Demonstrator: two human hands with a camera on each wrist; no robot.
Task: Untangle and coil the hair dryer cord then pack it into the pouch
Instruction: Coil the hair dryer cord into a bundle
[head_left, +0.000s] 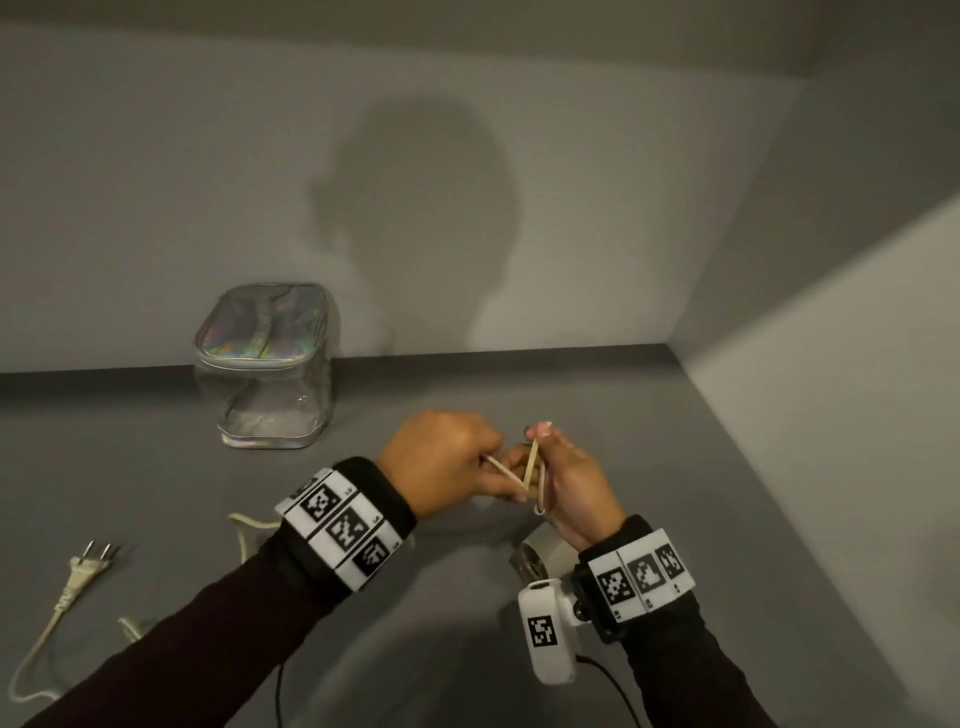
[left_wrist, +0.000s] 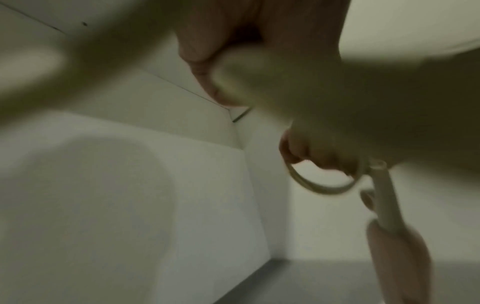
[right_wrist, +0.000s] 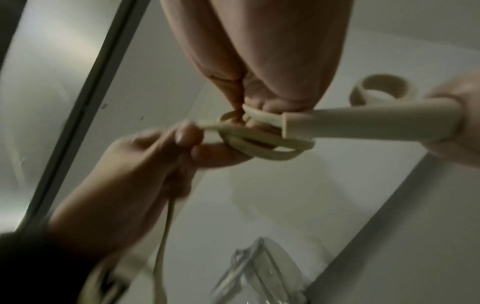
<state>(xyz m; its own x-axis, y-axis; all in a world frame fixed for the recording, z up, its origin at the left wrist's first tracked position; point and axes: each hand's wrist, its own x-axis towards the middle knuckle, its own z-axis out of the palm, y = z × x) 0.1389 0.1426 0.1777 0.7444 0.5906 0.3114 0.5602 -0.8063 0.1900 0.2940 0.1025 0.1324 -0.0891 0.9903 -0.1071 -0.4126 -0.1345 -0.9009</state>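
- Left hand (head_left: 441, 460): fingers curled, thumb and forefinger pinching a strand of the cream cord (right_wrist: 257, 142); raised above the grey tabletop (head_left: 156, 467), touching the right hand.
- Right hand (head_left: 569, 493): fingers closed round the hair dryer handle (right_wrist: 369, 123), several cord loops gathered against them at the handle's end.
- From the left hand's pinch a strand drops toward the table.
- Hair dryer head (head_left: 535, 558): partly seen just below the right wrist, mostly hidden.
- Plug (head_left: 88, 564): flat on the table, well off to the left hand's outer side, slack cord trailing toward the person.
- Pouch (head_left: 265, 364): clear-walled, iridescent top, upright beyond the left hand, against the wall (head_left: 467, 156); zip state unclear.
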